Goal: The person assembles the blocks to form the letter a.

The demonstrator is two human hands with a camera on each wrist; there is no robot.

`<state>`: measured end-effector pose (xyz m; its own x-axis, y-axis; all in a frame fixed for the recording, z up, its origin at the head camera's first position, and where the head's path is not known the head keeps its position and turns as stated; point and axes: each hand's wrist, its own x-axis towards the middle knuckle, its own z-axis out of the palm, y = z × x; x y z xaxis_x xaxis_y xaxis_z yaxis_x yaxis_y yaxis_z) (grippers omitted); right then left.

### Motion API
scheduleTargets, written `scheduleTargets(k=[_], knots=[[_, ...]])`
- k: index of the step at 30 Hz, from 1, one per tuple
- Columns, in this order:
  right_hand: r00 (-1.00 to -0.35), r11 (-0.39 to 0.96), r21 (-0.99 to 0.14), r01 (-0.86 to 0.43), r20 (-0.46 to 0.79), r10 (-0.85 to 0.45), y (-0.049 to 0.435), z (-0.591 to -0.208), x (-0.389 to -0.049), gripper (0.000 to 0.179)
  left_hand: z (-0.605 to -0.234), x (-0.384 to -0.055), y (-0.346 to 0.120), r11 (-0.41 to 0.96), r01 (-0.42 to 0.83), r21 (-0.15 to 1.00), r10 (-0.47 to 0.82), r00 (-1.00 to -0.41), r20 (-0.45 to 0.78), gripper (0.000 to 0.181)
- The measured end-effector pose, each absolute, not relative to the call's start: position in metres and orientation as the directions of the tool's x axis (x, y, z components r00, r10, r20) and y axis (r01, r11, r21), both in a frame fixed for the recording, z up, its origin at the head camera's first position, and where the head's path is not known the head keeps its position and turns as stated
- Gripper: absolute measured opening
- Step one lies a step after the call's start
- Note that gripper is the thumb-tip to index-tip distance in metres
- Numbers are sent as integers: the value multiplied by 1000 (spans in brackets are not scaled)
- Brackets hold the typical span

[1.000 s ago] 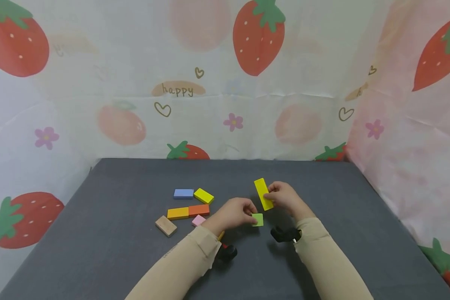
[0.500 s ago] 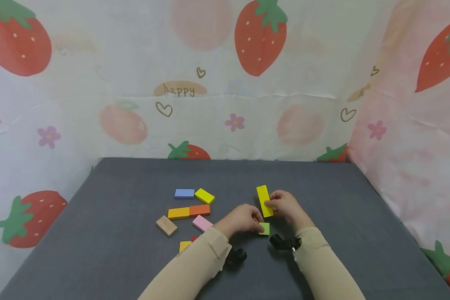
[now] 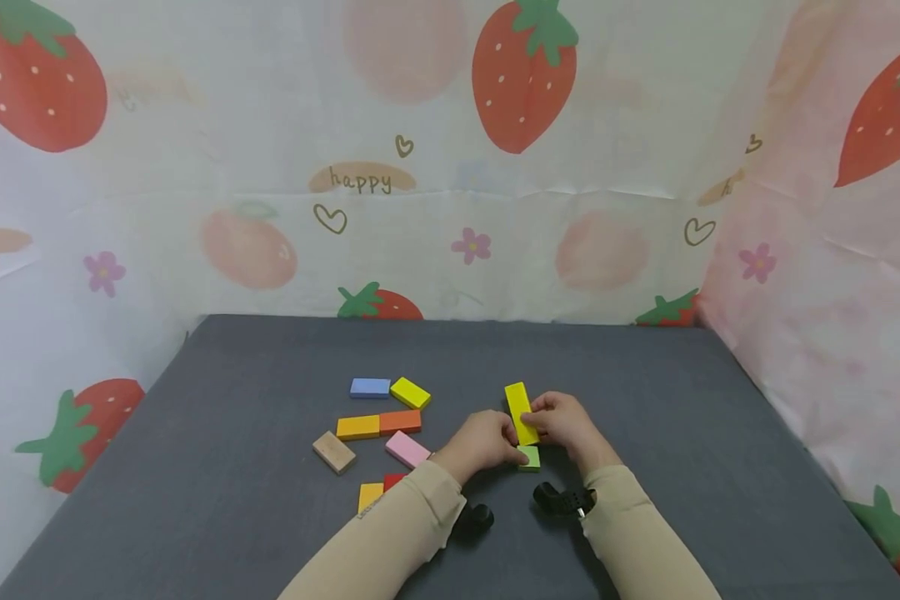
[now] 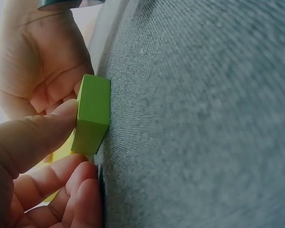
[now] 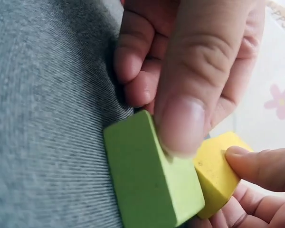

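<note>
Well in from the desk's (image 3: pixel 270 367) far edge, two sleeved forearms (image 3: pixel 390 533) angle inward. The left grip (image 3: pixel 482 442) pinches a green block (image 3: pixel 532 463), the right grip (image 3: pixel 573 427) a yellow block (image 3: pixel 517 407).

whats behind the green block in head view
Just behind the green block is a yellow block held in the right hand. The green block's far face is hidden there, so whether they touch isn't visible.

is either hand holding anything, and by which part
The right hand pinches a yellow block about its middle; the left hand holds the green block by its left end, seen from the head.
</note>
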<state>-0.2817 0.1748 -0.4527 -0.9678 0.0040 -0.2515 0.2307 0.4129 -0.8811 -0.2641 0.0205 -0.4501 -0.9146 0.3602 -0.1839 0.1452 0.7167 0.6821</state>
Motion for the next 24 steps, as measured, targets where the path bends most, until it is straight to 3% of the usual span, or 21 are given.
scheduleTargets(k=[8, 24], knots=[[-967, 555, -800, 226, -253, 29, 176, -451, -280, 19, -451, -262, 19, 723, 144, 675, 353, -918, -182, 19], [-945, 627, -737, 254, -326, 0, 182, -448, -277, 19, -447, -259, 18, 725, 131, 676, 350, -915, -198, 19]])
